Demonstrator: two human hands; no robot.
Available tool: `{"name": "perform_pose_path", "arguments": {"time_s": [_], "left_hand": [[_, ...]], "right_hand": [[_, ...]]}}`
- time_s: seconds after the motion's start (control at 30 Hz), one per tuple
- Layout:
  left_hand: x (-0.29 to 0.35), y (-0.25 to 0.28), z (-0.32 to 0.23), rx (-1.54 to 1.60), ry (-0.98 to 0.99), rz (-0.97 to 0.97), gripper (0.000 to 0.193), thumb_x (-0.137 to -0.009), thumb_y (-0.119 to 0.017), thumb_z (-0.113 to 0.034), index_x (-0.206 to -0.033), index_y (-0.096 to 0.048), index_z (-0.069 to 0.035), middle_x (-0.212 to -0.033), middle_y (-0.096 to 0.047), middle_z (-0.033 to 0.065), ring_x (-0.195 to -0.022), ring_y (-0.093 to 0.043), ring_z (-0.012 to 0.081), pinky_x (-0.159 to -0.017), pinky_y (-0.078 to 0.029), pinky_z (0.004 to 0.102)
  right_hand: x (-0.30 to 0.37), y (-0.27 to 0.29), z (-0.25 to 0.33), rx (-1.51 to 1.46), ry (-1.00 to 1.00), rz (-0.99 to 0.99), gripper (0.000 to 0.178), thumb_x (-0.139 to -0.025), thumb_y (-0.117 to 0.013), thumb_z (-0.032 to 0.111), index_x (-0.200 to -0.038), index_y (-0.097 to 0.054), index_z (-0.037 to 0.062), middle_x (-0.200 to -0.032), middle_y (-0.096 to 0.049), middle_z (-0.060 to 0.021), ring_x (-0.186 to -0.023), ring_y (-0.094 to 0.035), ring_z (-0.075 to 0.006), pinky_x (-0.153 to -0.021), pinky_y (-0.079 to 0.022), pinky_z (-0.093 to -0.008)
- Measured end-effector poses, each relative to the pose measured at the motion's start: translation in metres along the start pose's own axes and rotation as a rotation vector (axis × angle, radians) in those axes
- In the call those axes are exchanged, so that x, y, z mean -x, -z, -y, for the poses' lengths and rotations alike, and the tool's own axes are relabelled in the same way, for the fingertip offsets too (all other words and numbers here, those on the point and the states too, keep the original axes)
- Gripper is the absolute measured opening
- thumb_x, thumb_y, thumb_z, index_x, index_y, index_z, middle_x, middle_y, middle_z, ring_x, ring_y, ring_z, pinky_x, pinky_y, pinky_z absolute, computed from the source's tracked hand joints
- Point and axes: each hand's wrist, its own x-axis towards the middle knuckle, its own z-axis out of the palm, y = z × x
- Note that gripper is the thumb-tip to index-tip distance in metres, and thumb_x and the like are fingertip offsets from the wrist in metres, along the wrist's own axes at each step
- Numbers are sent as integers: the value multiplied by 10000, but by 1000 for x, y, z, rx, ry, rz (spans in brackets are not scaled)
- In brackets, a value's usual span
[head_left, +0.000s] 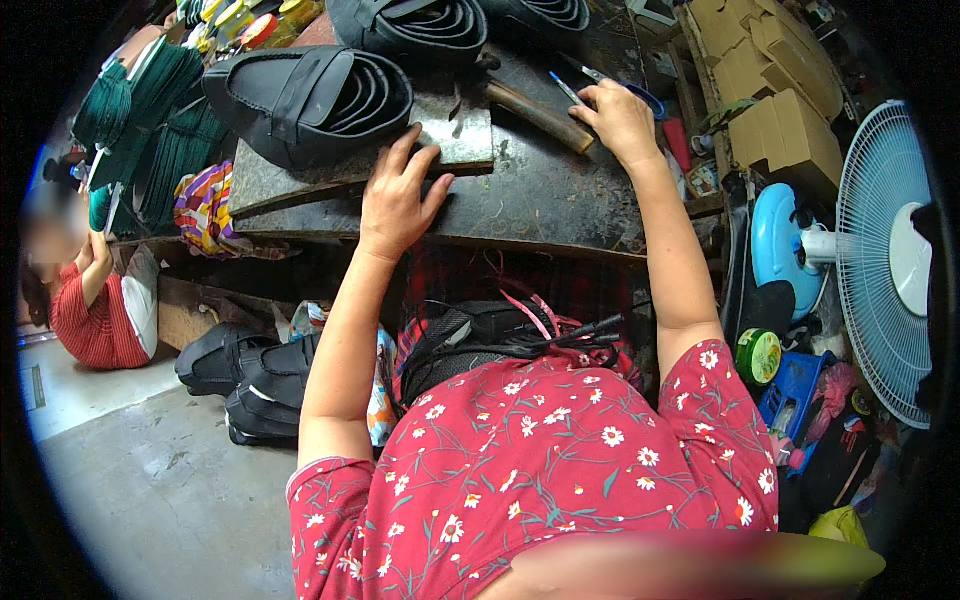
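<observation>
My left hand (400,200) is open, fingers spread at the near edge of a flat slab (465,140) on the workbench. Its fingertips are beside a stack of nested black shoe uppers (290,100), which rests on the slab with its layered openings facing right. Farther right, my right hand (622,122) has its thumb and forefinger closed round the near end of a slim light-blue pen (564,87). Beyond that hand lie scissors, their blue handle (652,102) partly hidden by it. A wooden-handled hammer (540,115) lies between my hands.
More black shoe uppers (410,28) stand at the back of the dark workbench (560,215). Bundles of green strips (160,150) hang at left, near a person in red (95,310). Cardboard boxes (790,140) and a fan (885,260) stand at right.
</observation>
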Motion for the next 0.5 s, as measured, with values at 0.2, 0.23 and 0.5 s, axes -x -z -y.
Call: {"name": "perform_pose_path", "arguments": {"time_s": [0.2, 0.23, 0.5], "left_hand": [[1, 0, 0, -50, -13, -21, 387, -837, -750, -273, -1148, -637, -73, -1355, -550, 170, -1088, -584, 383, -943, -499, 447], [2, 0, 1, -50, -5, -6, 384, -844, -746, -281, -1147, -640, -69, -1348, -552, 178, -1103, -582, 390, -952, -494, 449], [4, -3, 5, 9, 48, 57, 376, -887, -721, -263, -1184, -641, -47, -1355, -559, 227, -1184, -570, 415, -1001, -470, 449]], "right_hand": [[-7, 19, -19, -159, -165, -1, 205, -865, -648, 332, -929, -710, 147, -928, -725, -115, -871, -699, -331, -780, -541, -457], [-10, 23, -27, -172, -227, -44, 209, -891, -612, 331, -971, -661, 145, -937, -724, -130, -882, -695, -359, -786, -536, -486], [25, 11, -46, -89, -292, -57, 415, -957, -536, 537, -1242, -651, 258, -1124, -716, -78, -1049, -674, -345, -878, -538, -472]]}}
